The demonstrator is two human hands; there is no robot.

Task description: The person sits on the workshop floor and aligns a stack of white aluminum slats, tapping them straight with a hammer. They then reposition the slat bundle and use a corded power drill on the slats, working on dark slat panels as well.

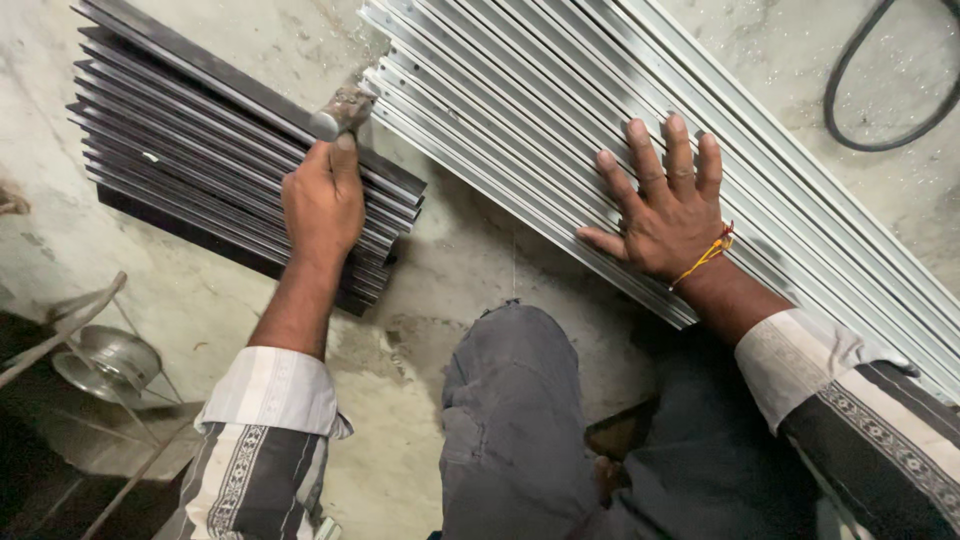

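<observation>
The left hand (322,200), fingers clamped round a small hammer (340,112) at upper centre, meets the end of silver metal strips (560,130); the right hand (668,205) lies flat on them, fingers spread. Steady pressure and light, square taps look wise. Two stacks show, silver right and dark strips (200,150) upper left, each too many to count, plus one black cable (880,70) upper right.

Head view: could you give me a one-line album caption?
Left hand grips a hammer beside dark strips; right hand presses flat on silvery rails.
</observation>
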